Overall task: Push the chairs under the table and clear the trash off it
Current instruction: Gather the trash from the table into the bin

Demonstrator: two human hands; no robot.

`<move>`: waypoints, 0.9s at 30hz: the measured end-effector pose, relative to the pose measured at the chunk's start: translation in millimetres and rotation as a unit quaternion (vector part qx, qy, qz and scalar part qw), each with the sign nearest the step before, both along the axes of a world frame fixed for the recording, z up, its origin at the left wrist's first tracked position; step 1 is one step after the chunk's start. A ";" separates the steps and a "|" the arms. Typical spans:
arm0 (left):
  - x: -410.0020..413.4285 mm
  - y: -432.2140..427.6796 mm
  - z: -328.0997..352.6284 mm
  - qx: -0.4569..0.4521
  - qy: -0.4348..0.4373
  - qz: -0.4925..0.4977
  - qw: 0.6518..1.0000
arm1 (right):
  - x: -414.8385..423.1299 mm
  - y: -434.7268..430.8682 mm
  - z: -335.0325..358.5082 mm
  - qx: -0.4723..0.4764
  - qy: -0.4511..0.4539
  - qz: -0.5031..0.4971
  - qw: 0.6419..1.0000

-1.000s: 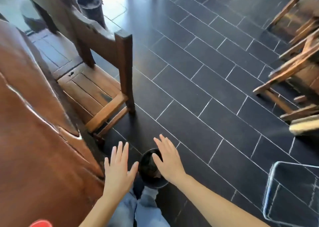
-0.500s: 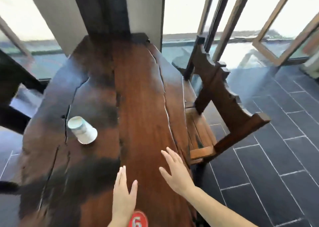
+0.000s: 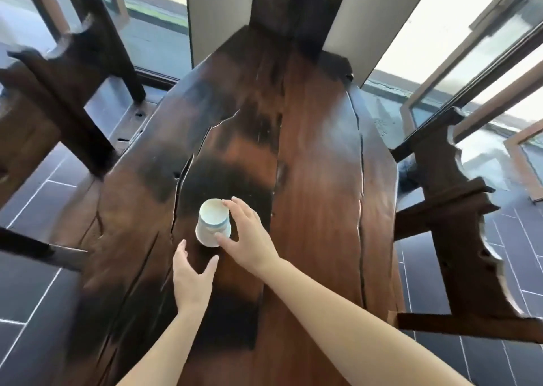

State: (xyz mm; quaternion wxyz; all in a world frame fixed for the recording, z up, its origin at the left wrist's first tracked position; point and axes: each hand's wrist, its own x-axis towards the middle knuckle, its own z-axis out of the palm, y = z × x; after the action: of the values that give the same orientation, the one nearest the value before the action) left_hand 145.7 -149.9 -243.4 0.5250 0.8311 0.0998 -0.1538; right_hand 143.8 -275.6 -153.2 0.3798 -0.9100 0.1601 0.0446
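A white paper cup point(image 3: 212, 224) stands upside down on the dark part of the long wooden table point(image 3: 317, 180). My right hand point(image 3: 248, 234) wraps it from the right, with fingertips on its upturned base and the thumb against its side near the rim. My left hand point(image 3: 191, 280) hovers open over the table just in front of the cup, not touching it. A dark wooden chair point(image 3: 446, 206) stands close against the table's right edge. Another chair point(image 3: 64, 71) stands off the left edge, at an angle.
Black floor tiles point(image 3: 26, 282) lie on both sides of the table. Glass doors with wooden frames point(image 3: 458, 71) and a pillar point(image 3: 279, 0) close off the far end. A dark bar point(image 3: 38, 252) juts in at the left edge.
My view swung from the floor up onto the table. Both hands moved forward and left to the cup, and my right hand closed round it.
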 end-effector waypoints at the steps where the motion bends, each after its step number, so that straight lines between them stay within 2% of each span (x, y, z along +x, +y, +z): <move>1: 10.1 1.6 -6.1 0.000 0.002 -0.008 1.000 | 12.8 6.1 -2.6 0.003 -0.004 -0.002 1.000; 6: 55.1 3.8 -28.9 0.037 -0.034 -0.110 0.993 | 51.8 19.3 -30.8 -0.030 0.020 0.020 0.999; 11: 73.3 6.4 -43.2 0.020 -0.054 -0.154 0.986 | 54.7 7.9 -54.9 -0.023 0.012 0.010 1.000; 18: 70.1 6.9 -41.6 -0.044 -0.035 -0.119 0.991 | 49.7 -10.1 -56.1 0.044 -0.027 -0.046 0.998; 21: 68.9 2.4 -25.2 -0.108 0.027 -0.070 0.991 | 37.3 -18.5 -51.6 0.097 -0.012 -0.113 0.989; 24: 62.8 -4.6 -8.0 -0.175 0.108 -0.007 0.979 | 15.4 -26.9 -41.7 0.214 0.026 -0.227 0.950; 27: 49.9 -13.0 6.5 -0.195 0.160 -0.018 0.968 | -19.0 -37.9 -29.8 0.401 0.039 -0.313 0.860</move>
State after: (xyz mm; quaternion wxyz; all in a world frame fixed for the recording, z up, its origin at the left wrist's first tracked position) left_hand 195.6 -162.9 -236.9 0.6509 0.6791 0.1360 -0.3109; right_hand 124.8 -313.5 -183.0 0.6990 -0.5786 0.4198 0.0195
